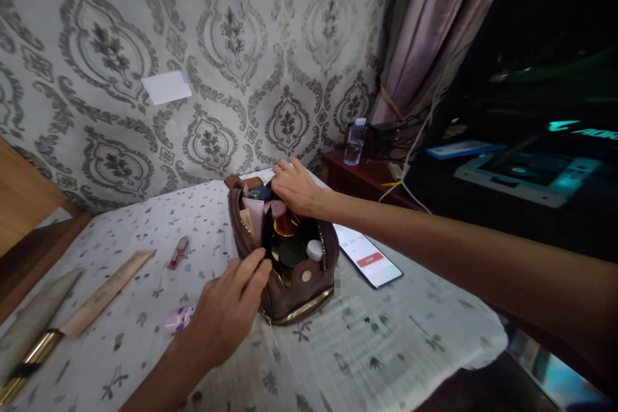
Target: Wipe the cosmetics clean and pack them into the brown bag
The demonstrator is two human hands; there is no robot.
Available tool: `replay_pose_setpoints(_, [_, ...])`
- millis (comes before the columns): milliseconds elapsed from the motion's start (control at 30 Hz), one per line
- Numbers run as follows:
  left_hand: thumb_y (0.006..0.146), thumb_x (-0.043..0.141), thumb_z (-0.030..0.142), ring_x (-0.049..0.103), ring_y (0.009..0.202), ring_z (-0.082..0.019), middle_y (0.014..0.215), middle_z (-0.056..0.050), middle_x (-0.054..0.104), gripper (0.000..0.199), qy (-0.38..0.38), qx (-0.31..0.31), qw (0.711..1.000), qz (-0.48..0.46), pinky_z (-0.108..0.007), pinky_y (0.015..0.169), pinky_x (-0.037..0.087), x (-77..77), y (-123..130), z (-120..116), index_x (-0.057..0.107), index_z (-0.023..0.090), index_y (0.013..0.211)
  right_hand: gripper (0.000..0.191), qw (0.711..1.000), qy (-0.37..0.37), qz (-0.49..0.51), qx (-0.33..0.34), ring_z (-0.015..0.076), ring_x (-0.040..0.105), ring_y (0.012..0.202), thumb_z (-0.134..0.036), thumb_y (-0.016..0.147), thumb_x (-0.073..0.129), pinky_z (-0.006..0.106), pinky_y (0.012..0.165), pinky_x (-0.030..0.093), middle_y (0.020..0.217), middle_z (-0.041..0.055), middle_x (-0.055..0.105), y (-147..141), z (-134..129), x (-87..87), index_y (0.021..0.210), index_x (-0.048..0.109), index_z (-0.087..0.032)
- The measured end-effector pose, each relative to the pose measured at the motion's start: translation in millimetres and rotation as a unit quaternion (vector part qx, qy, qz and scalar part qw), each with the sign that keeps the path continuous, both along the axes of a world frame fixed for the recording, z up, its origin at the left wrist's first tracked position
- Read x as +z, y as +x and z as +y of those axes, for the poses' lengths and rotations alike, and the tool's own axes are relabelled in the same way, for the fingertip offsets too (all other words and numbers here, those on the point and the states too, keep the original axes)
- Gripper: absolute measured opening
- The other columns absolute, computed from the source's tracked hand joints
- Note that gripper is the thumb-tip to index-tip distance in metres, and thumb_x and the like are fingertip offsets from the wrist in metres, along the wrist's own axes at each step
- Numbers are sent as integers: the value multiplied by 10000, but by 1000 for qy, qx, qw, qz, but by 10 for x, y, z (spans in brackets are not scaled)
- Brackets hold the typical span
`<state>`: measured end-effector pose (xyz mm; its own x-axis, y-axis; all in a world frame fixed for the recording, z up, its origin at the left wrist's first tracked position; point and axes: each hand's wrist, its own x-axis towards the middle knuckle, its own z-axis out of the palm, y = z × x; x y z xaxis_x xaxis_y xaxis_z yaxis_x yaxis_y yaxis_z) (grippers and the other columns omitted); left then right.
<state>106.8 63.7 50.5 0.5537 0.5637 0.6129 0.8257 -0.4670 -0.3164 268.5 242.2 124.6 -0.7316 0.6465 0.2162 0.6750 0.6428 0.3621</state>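
Observation:
A brown zippered bag (299, 301) stands unzipped on the patterned cloth, with a pink tube (255, 217), a white-capped item (315, 250) and an amber round item (286, 225) inside. My left hand (232, 306) has its fingers bent over the bag's near left edge; they are closed on that edge. At the bag's far side is my right hand (295, 188), fingers curled at the rim near a dark item; what it holds, if anything, is hidden.
A lit phone (371, 261) lies right of the bag. Left are a small red tube (178, 252), a purple-and-white item (179, 320), a long beige packet (109, 293) and a gold tube (33, 360). A bottle (355, 143) stands on the side table (360, 174).

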Motion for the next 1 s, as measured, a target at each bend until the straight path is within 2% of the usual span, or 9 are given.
replay_pose_setpoints(133, [950, 377, 77, 677, 954, -202, 1186, -140, 695, 334, 2, -7, 1000, -2, -244, 592, 524, 27, 7, -3, 580, 110, 1214, 252, 999, -11, 48, 2, 316, 527, 1142, -108, 937, 467, 410, 916, 372, 1144, 195, 670, 36, 88, 3, 1094, 661, -73])
replay_pose_setpoints(233, [956, 381, 76, 678, 977, -205, 1180, -140, 701, 322, 5, -14, 1000, 4, -250, 631, 526, 50, 8, -7, 591, 101, 1199, 255, 991, -38, 131, -14, 282, 586, 1026, -187, 977, 455, 365, 834, 403, 1121, 171, 678, 99, 80, 79, 1161, 603, -90])
replay_pose_setpoints(333, [963, 405, 81, 673, 1013, -213, 1189, -149, 697, 309, 2, -19, 1000, 7, -265, 710, 537, 57, -8, -13, 593, 94, 1208, 267, 963, -72, 257, -29, 230, 607, 911, -245, 1001, 439, 318, 767, 410, 1054, 120, 681, 195, -2, 213, 1198, 551, -104])
replay_pose_setpoints(433, [955, 444, 75, 662, 1058, -218, 1229, -169, 673, 317, -15, -27, 1000, 2, -273, 780, 540, 51, -39, -26, 586, 89, 1238, 236, 931, -102, 350, 17, 182, 594, 902, -225, 1003, 435, 285, 783, 409, 989, 61, 663, 307, -120, 314, 1177, 541, -106])
replay_pose_setpoints(500, [950, 470, 73, 652, 1093, -218, 1256, -183, 654, 329, -30, -39, 999, -9, -275, 827, 539, 45, -58, -37, 582, 83, 1259, 215, 911, -157, 378, 56, 158, 586, 891, -236, 1002, 449, 270, 779, 410, 965, 38, 652, 375, -207, 324, 1134, 561, -110])
replay_pose_setpoints(600, [934, 502, 61, 644, 1127, -213, 1281, -185, 639, 364, -38, -58, 997, -33, -283, 900, 535, 34, -70, -45, 579, 83, 1289, 192, 880, -265, 383, 96, 133, 583, 836, -275, 985, 501, 241, 740, 410, 884, 8, 644, 435, -331, 261, 1050, 601, -125])
replay_pose_setpoints(667, [916, 518, 43, 650, 1118, -202, 1284, -170, 644, 407, -33, -59, 997, -41, -282, 923, 535, 16, -71, -41, 577, 99, 1315, 169, 869, -310, 367, 118, 125, 575, 805, -277, 970, 534, 228, 718, 398, 823, -12, 631, 440, -393, 199, 997, 624, -136])
replay_pose_setpoints(833, [891, 545, 41, 676, 1061, -193, 1298, -138, 660, 482, 4, -55, 997, -51, -273, 904, 548, -52, -84, -15, 580, 128, 1364, 111, 872, -338, 316, 160, 113, 530, 742, -209, 921, 593, 222, 664, 336, 720, -25, 576, 364, -445, 88, 858, 657, -144])
replay_pose_setpoints(1000, [886, 558, 49, 680, 1046, -196, 1295, -132, 672, 498, 7, -57, 997, -45, -279, 887, 553, -57, -98, -12, 581, 133, 1376, 145, 888, -345, 246, 179, 109, 467, 649, -130, 893, 578, 261, 614, 279, 648, -16, 539, 266, -440, 25, 767, 649, -148])
